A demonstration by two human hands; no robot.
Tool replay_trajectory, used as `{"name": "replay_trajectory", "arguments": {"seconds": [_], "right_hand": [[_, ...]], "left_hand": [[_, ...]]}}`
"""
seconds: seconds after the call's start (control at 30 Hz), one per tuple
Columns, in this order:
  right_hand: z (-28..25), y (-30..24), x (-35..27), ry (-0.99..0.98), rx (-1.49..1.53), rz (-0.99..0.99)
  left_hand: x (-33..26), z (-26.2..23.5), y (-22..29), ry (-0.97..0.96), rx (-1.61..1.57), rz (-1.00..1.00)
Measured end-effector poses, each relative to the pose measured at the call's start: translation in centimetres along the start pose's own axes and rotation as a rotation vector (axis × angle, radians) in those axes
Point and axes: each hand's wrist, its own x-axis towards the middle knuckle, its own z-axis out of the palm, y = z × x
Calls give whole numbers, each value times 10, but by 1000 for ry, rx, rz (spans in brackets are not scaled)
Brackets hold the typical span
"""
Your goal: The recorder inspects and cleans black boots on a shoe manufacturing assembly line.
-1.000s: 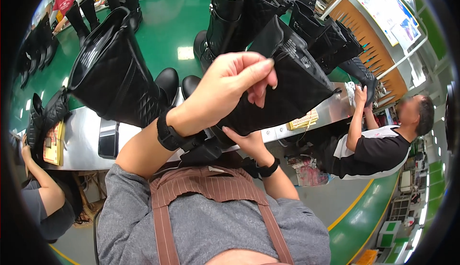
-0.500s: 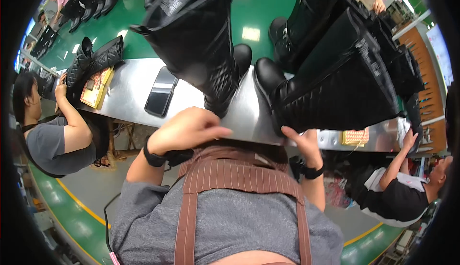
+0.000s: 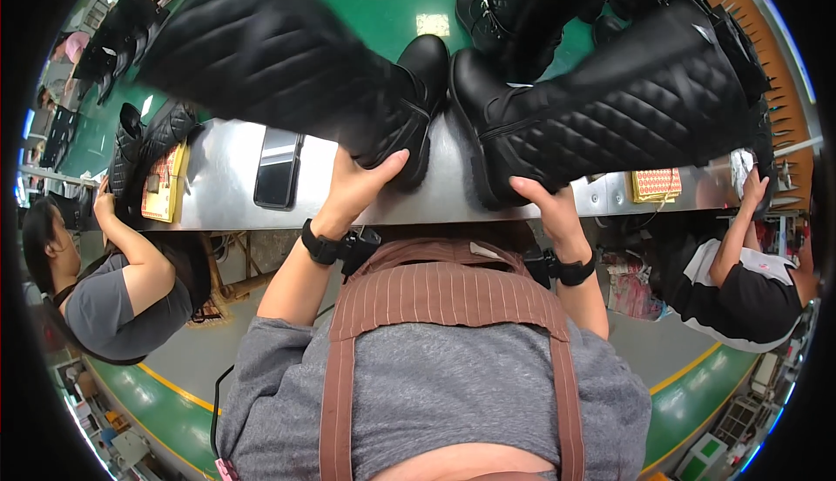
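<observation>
Two tall black boots with quilted shafts rest side by side on a steel ledge, their rounded toes near each other and pointing away. The left boot (image 3: pixel 287 63) tips over to the left, its shaft slightly blurred. My left hand (image 3: pixel 361 183) grips it around the heel, thumb on the near side. The right boot (image 3: pixel 610 111) leans far over to the right. Around its heel my right hand (image 3: pixel 555 208) is closed, thumb up against the back; the other fingers are hidden behind the boot.
A dark phone (image 3: pixel 279 168) lies on the steel ledge (image 3: pixel 228 187). Yellow-edged stacks, one left (image 3: pixel 165 183) and one right (image 3: pixel 656 185), sit farther along. More black boots (image 3: pixel 514 11) stand on the green surface (image 3: pixel 383 11) beyond. Co-workers sit left (image 3: pixel 113 298) and right (image 3: pixel 740 281).
My left hand, apart from the boot before, has taken hold of its heel. The left boot has tipped leftward. The right boot, still held, has turned to show its quilted side.
</observation>
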Motion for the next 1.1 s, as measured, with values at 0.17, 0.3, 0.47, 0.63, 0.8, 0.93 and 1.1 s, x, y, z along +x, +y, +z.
{"name": "replay_trajectory", "arguments": {"seconds": [0.17,0.3,0.47,0.63,0.8,0.93,1.1], "right_hand": [[4,11,-13,-77,728,2],[19,-8,-8,-111,794,-135],[27,-6,1,-141,789,-130],[19,16,2,-204,772,-89],[14,36,11,-197,758,-7],[10,48,19,-193,676,-28],[54,-14,13,-87,32,-220]], "left_hand": [[-10,-2,33,-64,-462,-54],[-11,6,45,-180,-678,-43],[-13,13,43,-207,-728,-23],[-18,2,31,-265,-776,-76],[-17,-3,19,-318,-813,-103],[-18,16,34,-181,-801,-11],[-25,11,29,-72,-180,25]]}}
